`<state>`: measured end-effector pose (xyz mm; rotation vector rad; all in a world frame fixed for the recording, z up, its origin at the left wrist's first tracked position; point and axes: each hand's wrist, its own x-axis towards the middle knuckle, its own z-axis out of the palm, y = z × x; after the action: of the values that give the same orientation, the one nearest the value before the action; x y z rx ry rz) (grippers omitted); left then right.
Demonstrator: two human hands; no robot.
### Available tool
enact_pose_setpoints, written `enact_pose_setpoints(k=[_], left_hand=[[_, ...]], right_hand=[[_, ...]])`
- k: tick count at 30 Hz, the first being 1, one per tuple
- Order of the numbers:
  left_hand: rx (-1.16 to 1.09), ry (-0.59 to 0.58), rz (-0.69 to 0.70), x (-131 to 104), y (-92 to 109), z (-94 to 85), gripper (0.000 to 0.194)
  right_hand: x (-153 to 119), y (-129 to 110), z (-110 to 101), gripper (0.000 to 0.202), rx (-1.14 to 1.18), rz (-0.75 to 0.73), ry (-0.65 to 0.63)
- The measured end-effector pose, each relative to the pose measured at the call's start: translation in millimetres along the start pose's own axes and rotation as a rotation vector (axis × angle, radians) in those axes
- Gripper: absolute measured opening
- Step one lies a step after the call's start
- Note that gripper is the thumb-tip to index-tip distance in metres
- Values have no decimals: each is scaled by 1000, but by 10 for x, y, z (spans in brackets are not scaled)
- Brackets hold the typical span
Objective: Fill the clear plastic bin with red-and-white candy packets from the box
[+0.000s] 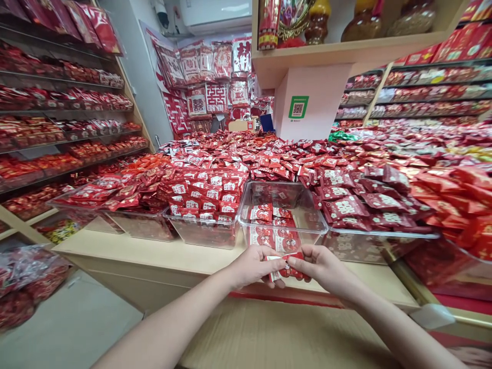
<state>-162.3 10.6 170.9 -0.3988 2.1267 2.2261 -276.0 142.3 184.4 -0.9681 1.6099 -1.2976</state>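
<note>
While your forearms are reaching toward the edge of the pale surface (154, 256), your left hand (255, 265) and right hand (323, 265) are gripping a red-and-white packet (289, 271) between them. Both thumbs are pressing on its upper side, and your fingers are curling around behind it; whether you are holding one packet or several together, I cannot tell. You are holding it low, just on your side of a clear bin (266, 193), near its front wall. Inside that bin, similar packets (261, 212) are lying in rows, leaving much of the back part bare. To its left, bright red packets (207, 193) are piling above the rim of another bin, while dark red packets (346, 207) are heaping up to its right. Beyond, a white pillar (319, 102) is bearing a green-framed code (299, 108).
</note>
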Motion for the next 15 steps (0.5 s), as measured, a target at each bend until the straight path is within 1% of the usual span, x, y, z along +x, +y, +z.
enact_pose_setpoints(k=[4,7,10,12,14,15], left_hand=[[-18,30,-34,-5,-11,8,38],[-25,54,-49,-12,-9,18,39],[-33,53,-45,-1,-21,8,43],[-85,33,-67,24,-53,-20,52],[-111,28,-123,60,-114,-64,62],[-86,32,-154,79,-155,-88,65]], right_hand=[[13,-17,8,23,-33,-40,-24],[10,-22,17,23,-91,-51,-8],[-24,-25,23,25,-177,-60,11],[-66,-81,5,26,-291,-89,83],[-93,-221,-47,27,-450,-152,238],[-85,-321,-87,27,-532,-192,325]])
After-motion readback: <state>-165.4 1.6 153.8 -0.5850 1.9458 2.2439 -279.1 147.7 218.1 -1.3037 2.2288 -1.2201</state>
